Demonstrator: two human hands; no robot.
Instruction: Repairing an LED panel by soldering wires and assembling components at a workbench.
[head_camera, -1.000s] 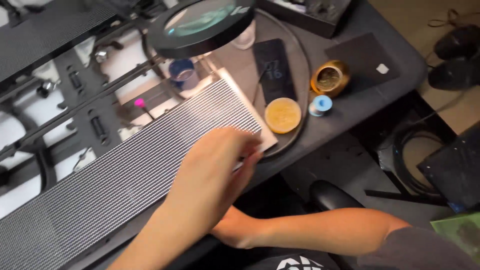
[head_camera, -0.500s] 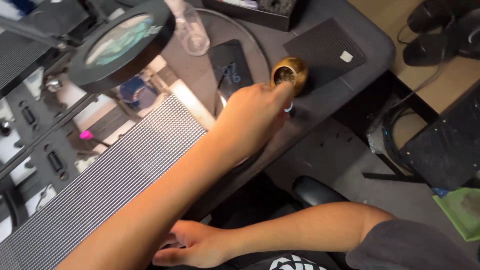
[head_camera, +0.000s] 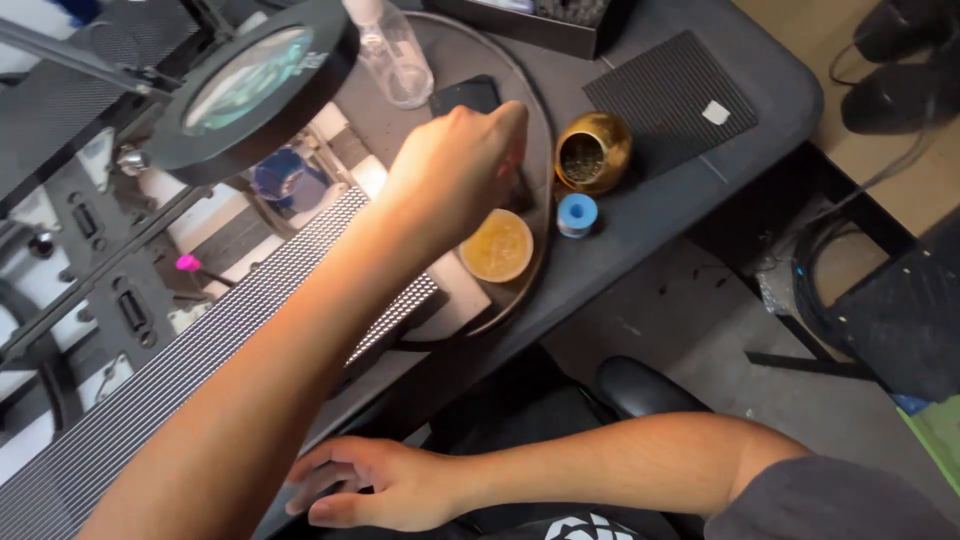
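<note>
In the head view, a small pale square label (head_camera: 716, 112) sat on the dark ribbed mat (head_camera: 670, 100) at the desk's far right corner; a clear plastic bottle (head_camera: 393, 55) stood at the round tray's (head_camera: 540, 215) top edge. Against half a second earlier, the left hand (head_camera: 455, 175) had pulled back from the brass pot (head_camera: 593, 152) and hung over the tray beside a dark phone-like slab (head_camera: 465, 96), its fingers curled together; whether they pinched anything could not be told. The pot held a dark wiry tangle; a shallow round tin (head_camera: 496, 245) of amber paste lay just below the hand; a blue solder spool (head_camera: 577, 214) stood between tin and pot. The right hand (head_camera: 365, 485) lay loosely open, empty, by the desk's near edge, under the striped LED panel (head_camera: 130, 420); a round magnifier lamp (head_camera: 250, 85) hung above.
</note>
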